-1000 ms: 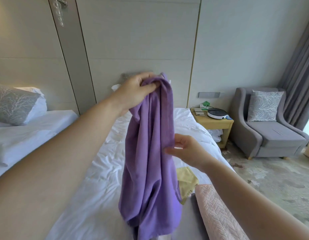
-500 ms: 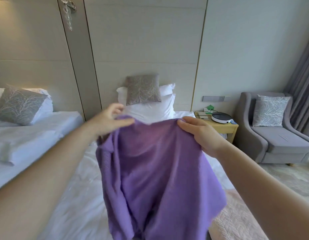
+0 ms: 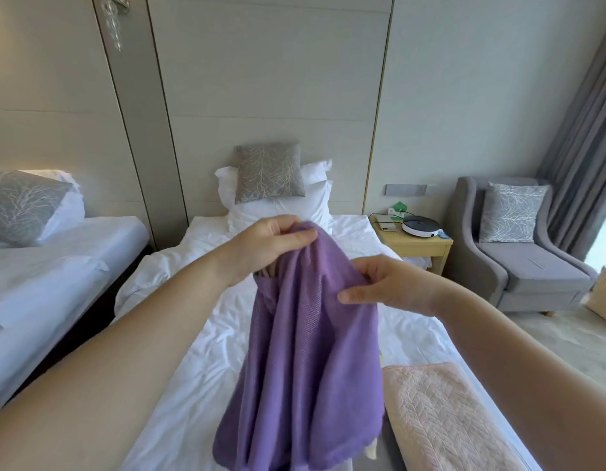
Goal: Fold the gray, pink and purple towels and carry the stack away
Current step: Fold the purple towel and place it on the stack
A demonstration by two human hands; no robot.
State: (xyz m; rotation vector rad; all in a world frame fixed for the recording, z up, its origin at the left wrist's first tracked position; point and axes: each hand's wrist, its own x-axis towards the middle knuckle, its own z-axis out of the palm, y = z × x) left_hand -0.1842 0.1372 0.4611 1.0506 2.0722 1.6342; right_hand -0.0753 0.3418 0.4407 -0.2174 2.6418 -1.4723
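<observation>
We hold the purple towel (image 3: 305, 351) over the bed's (image 3: 193, 385) middle, 2 hands near together: left hand (image 3: 271, 246) curled round its top, right hand (image 3: 390, 287) pinching the edge, so it hangs straight for folding. The pink towel (image 3: 441, 416) lies at the near right corner.

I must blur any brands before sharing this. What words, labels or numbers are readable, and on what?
None can be read.
Any print on the green card on the nightstand: too small and blurred.
No label shows on the purple towel or the pink towel.
</observation>
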